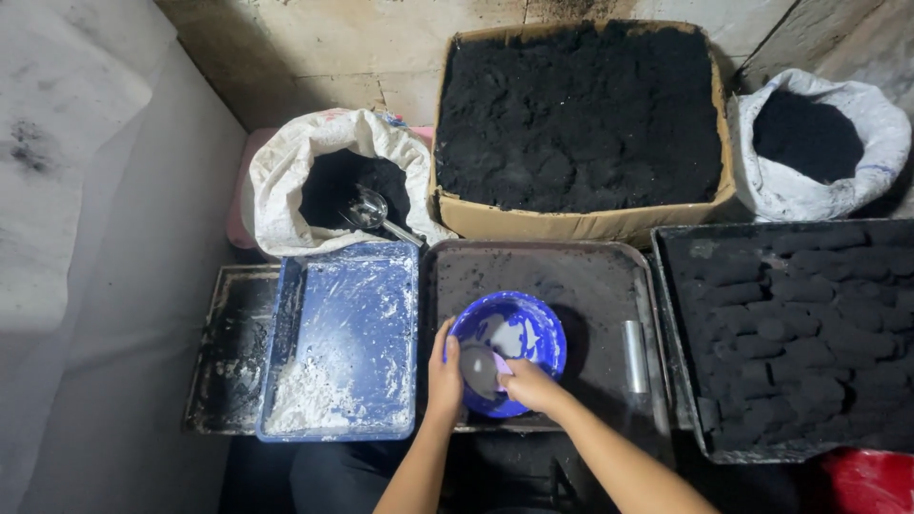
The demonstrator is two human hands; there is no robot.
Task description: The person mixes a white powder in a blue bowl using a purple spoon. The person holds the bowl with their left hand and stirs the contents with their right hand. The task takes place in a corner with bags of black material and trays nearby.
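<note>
Two bare forearms rise from the bottom edge toward a round blue plastic bowl (509, 347), its inside smeared white with a patch of grey paste. On the bowl's near left rim the left hand (444, 379) lies curled, fingers gripping the edge. Over the near rim the right hand (529, 385) reaches inside, its fingers closed on something small and pale at the paste; what that is cannot be told. Under the bowl is a dark, soot-dusted metal tray (590, 276) with rounded corners, and on this tray, right of the bowl and apart from it, a short shiny metal cylinder (634, 355) lies lengthwise. Just left of the bowl sits a rectangular blue plastic tray (347, 333), streaked with white and holding a heap of white powder (300, 400) in its near left corner; it rests partly on another blackened tray (224, 352). Beyond the bowl, a cardboard box (571, 224) is filled with crumbly black powder. Left of that box, a white woven sack (286, 181), rolled open, holds more black powder and a metal scoop (369, 209); a second such sack (857, 181) stands right of the box. Right of the bowl, a black tray (681, 381) carries rows of lumpy black briquettes (790, 333).
</note>
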